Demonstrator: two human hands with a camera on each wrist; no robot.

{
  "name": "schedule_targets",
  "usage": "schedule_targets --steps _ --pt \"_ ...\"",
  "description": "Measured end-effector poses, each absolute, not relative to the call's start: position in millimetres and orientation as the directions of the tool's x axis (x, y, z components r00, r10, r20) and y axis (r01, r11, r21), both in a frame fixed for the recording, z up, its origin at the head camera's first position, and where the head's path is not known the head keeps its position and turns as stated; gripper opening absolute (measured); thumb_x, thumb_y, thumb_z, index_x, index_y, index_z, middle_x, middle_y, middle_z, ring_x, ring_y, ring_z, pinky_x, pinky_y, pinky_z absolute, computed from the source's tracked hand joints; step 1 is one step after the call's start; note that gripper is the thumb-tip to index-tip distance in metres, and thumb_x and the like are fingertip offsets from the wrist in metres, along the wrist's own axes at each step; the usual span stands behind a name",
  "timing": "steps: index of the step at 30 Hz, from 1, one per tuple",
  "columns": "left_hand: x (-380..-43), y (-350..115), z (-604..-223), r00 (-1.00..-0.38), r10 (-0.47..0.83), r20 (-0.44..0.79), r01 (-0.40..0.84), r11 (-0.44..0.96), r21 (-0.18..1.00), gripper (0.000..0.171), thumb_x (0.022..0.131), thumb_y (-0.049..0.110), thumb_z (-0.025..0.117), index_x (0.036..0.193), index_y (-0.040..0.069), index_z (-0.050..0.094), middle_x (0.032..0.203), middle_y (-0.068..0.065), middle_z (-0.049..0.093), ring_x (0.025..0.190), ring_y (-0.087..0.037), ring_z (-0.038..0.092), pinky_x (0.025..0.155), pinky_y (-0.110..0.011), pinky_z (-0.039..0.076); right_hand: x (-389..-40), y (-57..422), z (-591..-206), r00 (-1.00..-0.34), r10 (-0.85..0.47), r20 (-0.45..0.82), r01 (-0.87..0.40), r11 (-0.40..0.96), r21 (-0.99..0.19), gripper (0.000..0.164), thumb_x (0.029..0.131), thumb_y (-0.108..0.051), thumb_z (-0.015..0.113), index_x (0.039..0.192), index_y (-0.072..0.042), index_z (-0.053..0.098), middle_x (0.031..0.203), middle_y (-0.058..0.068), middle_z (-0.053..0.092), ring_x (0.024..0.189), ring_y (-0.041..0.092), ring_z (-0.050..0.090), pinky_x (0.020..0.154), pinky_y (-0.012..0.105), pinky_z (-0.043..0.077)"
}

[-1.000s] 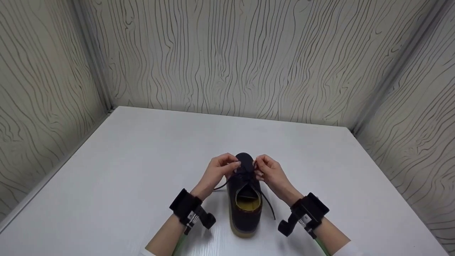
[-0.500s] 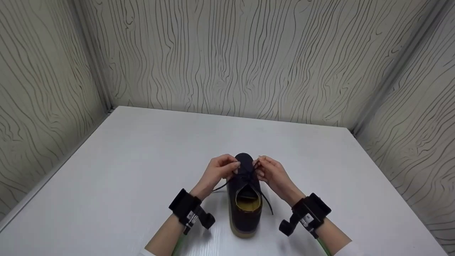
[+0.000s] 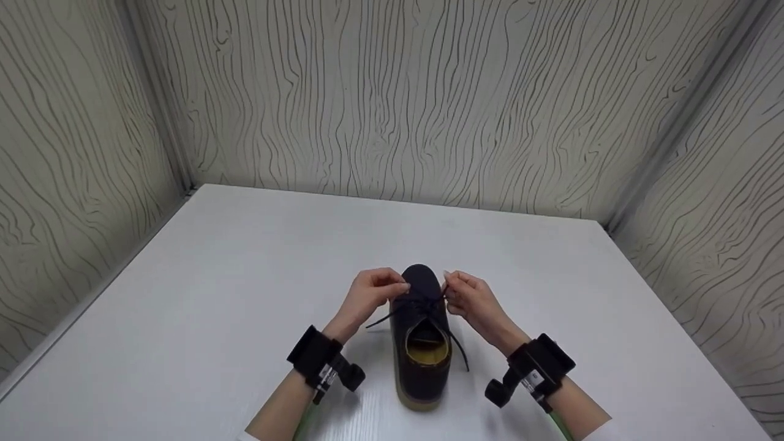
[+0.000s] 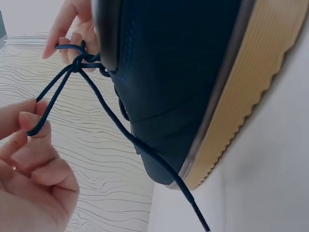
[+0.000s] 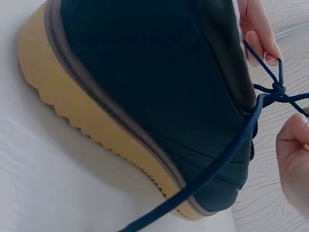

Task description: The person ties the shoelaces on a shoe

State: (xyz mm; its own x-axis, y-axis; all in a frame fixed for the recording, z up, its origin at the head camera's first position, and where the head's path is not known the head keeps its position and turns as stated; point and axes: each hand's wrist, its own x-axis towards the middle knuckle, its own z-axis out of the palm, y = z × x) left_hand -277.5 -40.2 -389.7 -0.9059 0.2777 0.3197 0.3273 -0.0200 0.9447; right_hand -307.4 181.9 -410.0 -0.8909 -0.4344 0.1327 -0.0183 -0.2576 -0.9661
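A dark blue lace-up shoe (image 3: 424,380) with a tan ridged sole (image 4: 241,87) stands upright, its toe pointing away from me. My left hand (image 3: 372,293) pinches one loop of the dark shoelace (image 4: 53,92) between thumb and finger, left of the toe. On the other side my right hand (image 3: 476,303) grips the opposite loop with curled fingers; its fingertips are partly cut off in the right wrist view. Between the hands, the bow's knot (image 5: 278,90) sits over the laced front. One loose lace end hangs down each side of the shoe.
The shoe rests on a white table (image 3: 275,245). Pale wood-grain panels (image 3: 392,98) rise behind it and at both sides. Each wrist wears a black camera mount (image 3: 318,355) with a small arm reaching toward the shoe.
My hands have drawn slightly apart, the left one leftward and the right one rightward, each keeping its loop. The shoe has stayed in nearly the same place.
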Motion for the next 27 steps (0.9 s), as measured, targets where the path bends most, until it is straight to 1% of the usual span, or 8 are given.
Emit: schedule_targets --steps 7,11,16,17,21,23,24,27 --pt "-278.6 -46.6 -390.1 -0.888 0.327 0.324 0.354 0.035 0.935 0.012 0.085 0.004 0.061 0.085 -0.008 0.064 0.067 -0.003 0.054 0.061 -0.02 0.043 0.053 -0.024 0.03 -308.3 186.4 -411.4 -0.894 -0.433 0.118 -0.034 -0.195 -0.98 0.027 0.094 -0.023 0.052 0.074 -0.004 0.048 0.062 0.0 0.029 0.052 0.011 0.025 0.05 0.026 0.021" --pt "-278.1 -49.0 -389.9 -0.88 0.361 0.31 0.354 0.06 0.933 0.013 0.085 0.004 0.06 0.083 -0.008 0.063 0.071 -0.003 0.058 0.06 -0.015 0.044 0.053 -0.024 0.031 -308.9 189.4 -413.0 -0.897 -0.427 0.109 -0.041 -0.166 -0.985 0.032 0.094 -0.022 0.05 0.068 -0.005 0.042 0.061 0.0 0.031 0.051 0.011 0.024 0.049 0.025 0.022" --pt "-276.8 -50.6 -389.8 -0.875 0.387 0.29 0.343 0.074 0.936 0.016 0.086 0.004 0.059 0.08 -0.011 0.061 0.066 -0.003 0.053 0.058 -0.015 0.04 0.053 -0.025 0.03 -308.6 193.0 -415.3 -0.904 -0.417 0.097 -0.033 -0.159 -0.987 0.033 0.094 -0.023 0.05 0.067 -0.007 0.042 0.062 0.001 0.035 0.05 0.01 0.024 0.048 0.025 0.022" --pt "-276.5 -50.8 -389.9 -0.875 0.393 0.283 0.337 0.072 0.939 0.017 0.086 0.004 0.059 0.079 -0.012 0.06 0.066 -0.003 0.053 0.058 -0.015 0.041 0.054 -0.025 0.033 -308.3 193.5 -415.5 -0.905 -0.414 0.095 -0.029 -0.162 -0.986 0.033 0.094 -0.023 0.05 0.067 -0.007 0.043 0.062 0.001 0.036 0.05 0.01 0.024 0.048 0.025 0.022" --pt "-277.4 -51.3 -391.4 -0.874 0.406 0.269 0.332 0.091 0.939 0.018 0.086 0.005 0.058 0.078 -0.012 0.059 0.065 -0.003 0.052 0.059 -0.017 0.041 0.054 -0.025 0.033 -308.1 195.9 -416.2 -0.901 -0.424 0.095 -0.028 -0.162 -0.986 0.033 0.094 -0.023 0.05 0.066 -0.008 0.041 0.062 0.0 0.036 0.05 0.009 0.025 0.048 0.024 0.022" --pt "-279.8 -51.5 -394.2 -0.87 0.411 0.27 0.331 0.082 0.94 0.019 0.086 0.006 0.058 0.078 -0.011 0.059 0.065 -0.002 0.052 0.06 -0.017 0.042 0.053 -0.025 0.032 -307.9 197.5 -416.1 -0.894 -0.437 0.101 -0.038 -0.15 -0.988 0.032 0.094 -0.022 0.05 0.066 -0.008 0.042 0.06 -0.001 0.033 0.049 0.009 0.024 0.048 0.024 0.022" --pt "-281.5 -52.0 -396.1 -0.867 0.419 0.271 0.329 0.072 0.942 0.019 0.087 0.008 0.058 0.078 -0.01 0.059 0.065 -0.002 0.051 0.059 -0.017 0.04 0.052 -0.025 0.029 -308.0 198.4 -416.1 -0.888 -0.447 0.105 -0.045 -0.144 -0.989 0.031 0.094 -0.021 0.05 0.067 -0.007 0.042 0.06 -0.002 0.032 0.049 0.009 0.024 0.048 0.025 0.021" --pt "-291.1 -53.3 -407.1 -0.853 0.462 0.243 0.267 -0.013 0.964 0.023 0.088 0.012 0.059 0.081 -0.01 0.058 0.064 -0.001 0.048 0.055 -0.014 0.036 0.05 -0.024 0.027 -307.7 201.2 -415.8 -0.884 -0.454 0.11 -0.061 -0.12 -0.991 0.027 0.093 -0.019 0.053 0.07 -0.007 0.046 0.059 -0.003 0.029 0.05 0.009 0.024 0.049 0.025 0.021"
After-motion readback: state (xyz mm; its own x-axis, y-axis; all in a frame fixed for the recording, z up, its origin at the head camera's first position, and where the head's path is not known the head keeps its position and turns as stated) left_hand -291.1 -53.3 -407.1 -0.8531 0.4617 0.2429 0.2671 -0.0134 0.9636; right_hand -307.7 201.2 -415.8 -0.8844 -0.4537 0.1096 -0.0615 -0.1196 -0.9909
